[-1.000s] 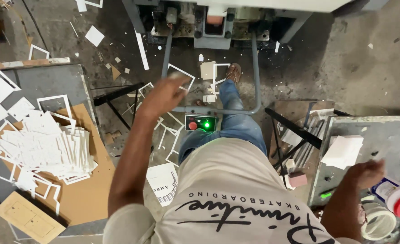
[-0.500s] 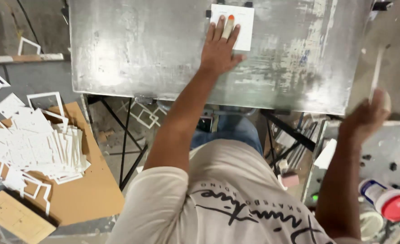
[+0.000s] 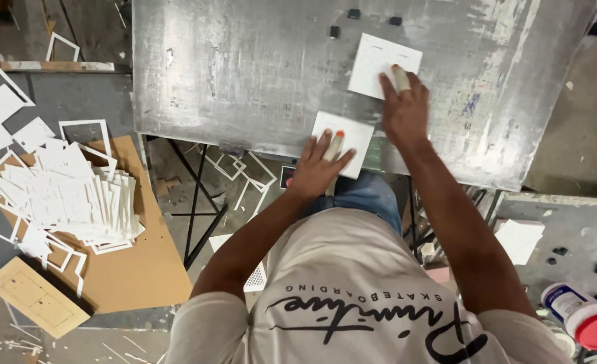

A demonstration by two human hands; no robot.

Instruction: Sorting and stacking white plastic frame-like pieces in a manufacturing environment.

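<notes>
A worn metal work table (image 3: 244, 74) fills the upper view. My left hand (image 3: 319, 165) lies flat, fingers spread, on a white square card (image 3: 349, 135) at the table's near edge; one finger has an orange tip cover. My right hand (image 3: 403, 108) presses its fingers, one taped white, on the lower edge of a second white card (image 3: 376, 61) farther in. Neither hand grips anything.
A heap of white cut frames and cards (image 3: 63, 192) lies on a brown board (image 3: 137, 269) at the left. White offcuts litter the floor under the table. At the right are a grey shelf with a white sheet (image 3: 519, 239) and a red-capped jar (image 3: 581, 317).
The view has risen from the floor to the table top. My left hand drew its card toward the near edge. My right hand, raised at the right before, came down onto a second card.
</notes>
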